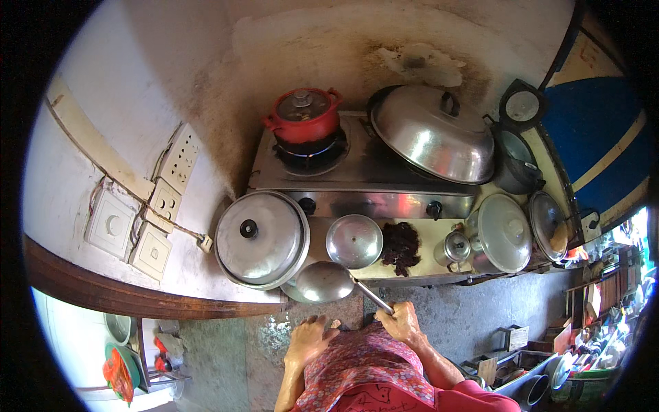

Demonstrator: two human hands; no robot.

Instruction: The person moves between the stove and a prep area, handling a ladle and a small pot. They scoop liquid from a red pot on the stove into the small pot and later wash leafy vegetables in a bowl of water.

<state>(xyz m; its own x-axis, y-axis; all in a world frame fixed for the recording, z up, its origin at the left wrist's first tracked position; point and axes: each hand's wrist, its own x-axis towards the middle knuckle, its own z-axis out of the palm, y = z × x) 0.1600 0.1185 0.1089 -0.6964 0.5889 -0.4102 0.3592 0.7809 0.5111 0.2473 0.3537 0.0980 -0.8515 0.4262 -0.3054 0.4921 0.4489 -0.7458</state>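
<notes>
My right hand grips the metal handle of a large ladle, whose bowl sits at the counter's front edge. Part of a pale vessel shows behind the ladle's left side. Low in front of the floral apron, my left hand holds nothing and has its fingers apart. Beyond the ladle is a small round metal lid or upturned bowl. A dark, shaggy scouring pad or rag lies to its right. A larger pot with a domed metal lid stands left of the ladle.
Blue flame burns under a lidded red pot on the gas stove. A wok with a big domed lid covers the right burner. Lidded metal pots crowd the counter's right. Sockets line the left wall.
</notes>
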